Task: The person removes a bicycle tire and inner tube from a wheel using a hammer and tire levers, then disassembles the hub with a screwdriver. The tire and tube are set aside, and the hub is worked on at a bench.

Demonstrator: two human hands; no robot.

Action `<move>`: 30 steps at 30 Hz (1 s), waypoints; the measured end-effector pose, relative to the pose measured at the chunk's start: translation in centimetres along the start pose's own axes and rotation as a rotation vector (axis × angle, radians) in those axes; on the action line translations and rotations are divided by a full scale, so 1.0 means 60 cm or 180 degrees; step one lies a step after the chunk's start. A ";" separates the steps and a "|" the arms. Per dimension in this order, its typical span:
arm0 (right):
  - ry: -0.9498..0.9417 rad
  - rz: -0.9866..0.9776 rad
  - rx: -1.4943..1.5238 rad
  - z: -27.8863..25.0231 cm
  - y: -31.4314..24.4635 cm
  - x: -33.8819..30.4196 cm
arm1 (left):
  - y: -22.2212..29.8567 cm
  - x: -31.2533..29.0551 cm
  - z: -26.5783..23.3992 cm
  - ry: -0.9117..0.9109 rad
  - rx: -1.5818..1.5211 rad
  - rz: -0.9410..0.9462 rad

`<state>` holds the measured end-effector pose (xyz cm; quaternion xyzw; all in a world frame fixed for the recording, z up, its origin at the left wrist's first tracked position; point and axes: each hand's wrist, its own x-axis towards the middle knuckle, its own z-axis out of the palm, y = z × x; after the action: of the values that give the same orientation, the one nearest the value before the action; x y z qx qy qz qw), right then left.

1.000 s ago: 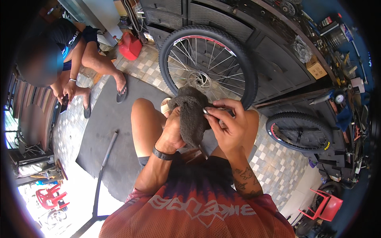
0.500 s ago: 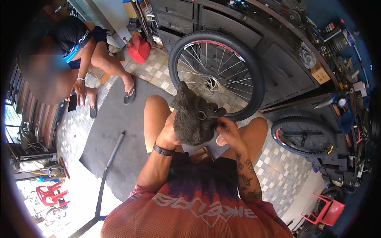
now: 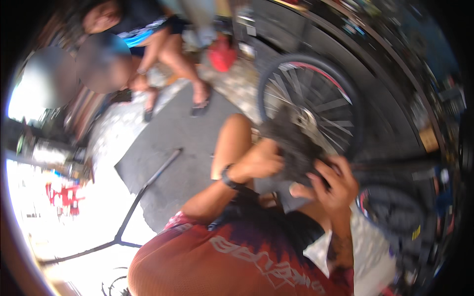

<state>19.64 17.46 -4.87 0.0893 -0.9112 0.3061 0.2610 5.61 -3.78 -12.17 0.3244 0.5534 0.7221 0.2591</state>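
Note:
A dark grey rag (image 3: 296, 148) is bunched up in front of my knees, blurred by motion. My left hand (image 3: 264, 160), with a black wristband, is closed in a fist around its left side. At its right end my right hand (image 3: 335, 185) grips the edge with curled fingers, the thumb standing out to the left. Whether anything sits inside the folds is hidden. Just beyond the rag, a bicycle wheel (image 3: 353, 93) with a black tyre and red-marked rim leans on the dark cabinets.
A second wheel (image 3: 395, 209) lies to the right. On the left, a metal stand (image 3: 153, 180) rests over the dark mat (image 3: 197, 143). At the far left another person (image 3: 173, 54) sits in flip-flops, near a red fuel can (image 3: 222, 55). Cluttered shelves line the right.
My view has swung, so the scene sits farther right. My right hand has shifted along the rag's right side, its fingers more spread, and my left hand has turned into a fist on it.

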 end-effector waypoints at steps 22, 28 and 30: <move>-0.1059 -0.0097 0.0363 -0.015 0.028 0.032 | 0.092 -0.004 0.018 0.0087 -0.0554 -0.1343; -0.0631 0.1162 0.1227 -0.001 0.018 0.019 | 0.039 0.000 0.036 0.0392 0.0452 0.0399; -0.0323 0.1914 0.1873 0.003 0.015 0.009 | 0.010 -0.005 0.039 0.0448 0.1294 0.0940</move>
<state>18.81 18.06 -5.16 -0.0949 -0.7821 0.6110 0.0783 7.54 -2.68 -11.20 0.3961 0.6504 0.6468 0.0412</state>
